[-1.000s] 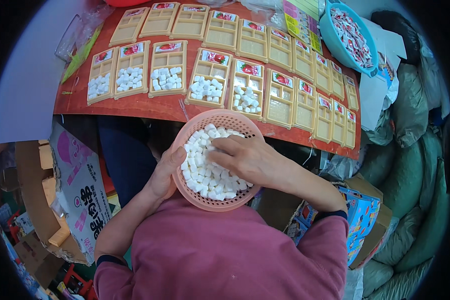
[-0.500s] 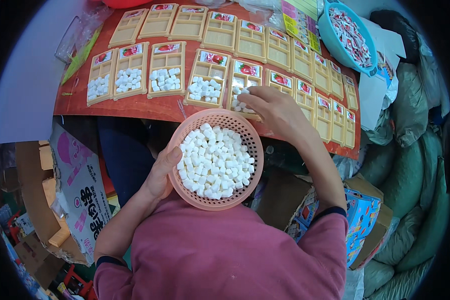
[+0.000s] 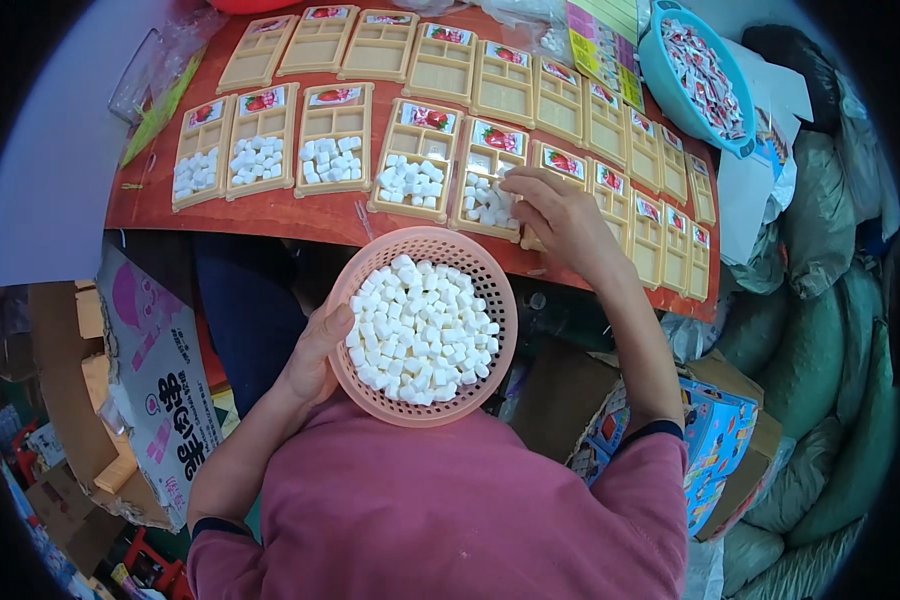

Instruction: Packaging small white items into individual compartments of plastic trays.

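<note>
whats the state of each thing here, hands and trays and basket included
left hand, gripping the rim of the pink basket
pink basket, open-topped, well filled with white pieces
right hand, fingers bent, over the right side of the fifth front-row tray; grip unclear
first five front-row trays, white pieces in the large compartments
last four front-row trays, no white pieces visible
blue basin, full of small packets

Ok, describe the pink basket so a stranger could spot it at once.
Find the red table. At its near edge, the left hand holds the basket. Unlike the rectangular trays, it is round, perforated and filled with white marshmallows.
</note>
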The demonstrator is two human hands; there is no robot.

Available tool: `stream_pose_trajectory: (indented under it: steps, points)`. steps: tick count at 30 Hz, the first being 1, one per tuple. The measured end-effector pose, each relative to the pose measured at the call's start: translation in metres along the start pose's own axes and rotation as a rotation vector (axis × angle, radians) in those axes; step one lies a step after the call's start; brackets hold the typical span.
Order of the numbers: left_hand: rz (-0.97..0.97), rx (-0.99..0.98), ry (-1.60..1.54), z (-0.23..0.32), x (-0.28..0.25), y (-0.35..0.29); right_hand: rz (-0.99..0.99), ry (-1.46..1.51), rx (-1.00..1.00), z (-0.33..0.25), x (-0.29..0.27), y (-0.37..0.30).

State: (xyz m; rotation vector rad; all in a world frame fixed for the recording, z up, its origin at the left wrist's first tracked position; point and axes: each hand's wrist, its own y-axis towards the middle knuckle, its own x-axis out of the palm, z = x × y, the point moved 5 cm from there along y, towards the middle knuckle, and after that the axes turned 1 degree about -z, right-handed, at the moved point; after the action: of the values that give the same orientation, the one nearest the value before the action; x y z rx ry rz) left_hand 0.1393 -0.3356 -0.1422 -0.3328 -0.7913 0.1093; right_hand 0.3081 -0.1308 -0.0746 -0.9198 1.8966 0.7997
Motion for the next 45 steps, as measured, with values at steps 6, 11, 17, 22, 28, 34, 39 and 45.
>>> stream_pose_trajectory:
  steps: [6, 11, 17, 22, 28, 34, 39, 45]
  points:
    - [-0.005, -0.007, -0.017, -0.006, -0.003, 0.0, 0.076, 0.022, -0.045, 0.005, 0.011, 0.0]
    - [0.018, 0.001, -0.027, -0.006, -0.004, -0.004, 0.093, 0.165, 0.072, 0.007, -0.006, -0.003]
    - [-0.014, -0.029, -0.03, -0.008, 0.0, -0.002, 0.108, 0.032, -0.014, -0.002, 0.006, -0.006]
    - [-0.014, -0.051, -0.036, -0.008, -0.001, -0.003, 0.15, -0.032, 0.0, -0.003, 0.016, -0.005]
    - [-0.003, -0.089, -0.059, -0.011, -0.002, -0.004, 0.218, 0.008, 0.02, 0.015, -0.003, 0.002]
    - [-0.015, -0.089, -0.066, -0.011, 0.001, -0.002, 0.05, -0.284, 0.008, 0.031, 0.008, 0.028]
    - [-0.002, -0.083, -0.092, -0.012, -0.004, -0.003, -0.054, -0.298, 0.09, 0.033, 0.014, 0.031]
    - [-0.044, -0.076, -0.109, -0.011, -0.004, 0.0, 0.034, 0.077, 0.078, 0.009, 0.005, 0.014]
